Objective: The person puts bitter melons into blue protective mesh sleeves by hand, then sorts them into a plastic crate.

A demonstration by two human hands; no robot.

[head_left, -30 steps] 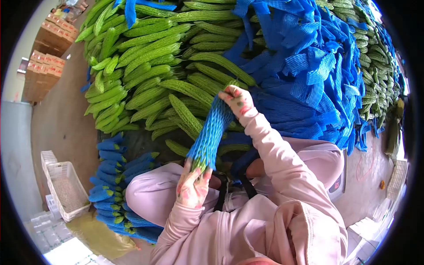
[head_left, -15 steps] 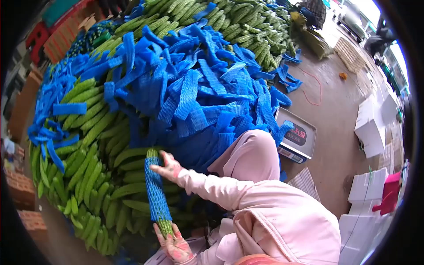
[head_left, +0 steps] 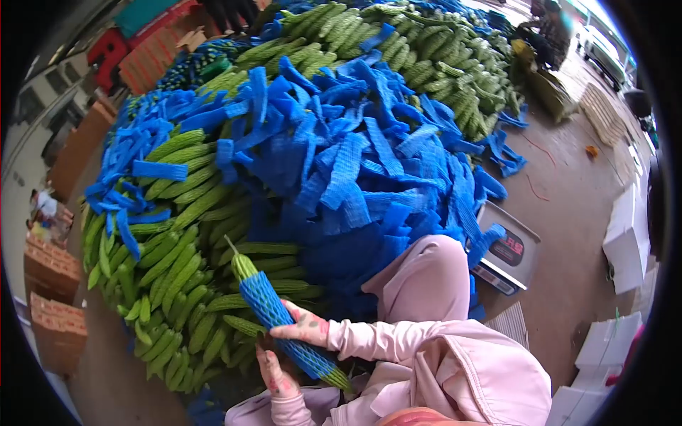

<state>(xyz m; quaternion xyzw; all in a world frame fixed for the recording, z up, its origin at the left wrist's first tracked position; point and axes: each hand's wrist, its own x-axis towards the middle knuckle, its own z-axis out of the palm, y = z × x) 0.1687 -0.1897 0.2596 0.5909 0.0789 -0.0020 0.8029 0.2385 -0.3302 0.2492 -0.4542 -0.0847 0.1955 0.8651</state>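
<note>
A long green ridged gourd [head_left: 245, 267] in a blue mesh sleeve [head_left: 266, 302] slants from upper left to lower right, both ends bare. My right hand [head_left: 305, 325] is closed round the sleeved middle. Just below, my left hand [head_left: 278, 375] is beside the gourd's underside, its fingers partly hidden and dark; its grip is unclear. Many similar gourds [head_left: 170, 273] lie heaped to the left. A large pile of loose blue mesh sleeves [head_left: 341, 170] lies beyond my hands.
My raised knee [head_left: 426, 277] is right of the hands. A scale with a metal tray [head_left: 526, 248] stands on the floor further right, near white foam boxes [head_left: 625, 241]. Paler gourds [head_left: 447, 64] lie behind. A person [head_left: 550, 35] is at the back right; cartons [head_left: 57, 319] stand at left.
The gourd has tilted from near upright to a slant, and its stem end now sticks out further. My right hand has closed on its middle. The view has shifted left.
</note>
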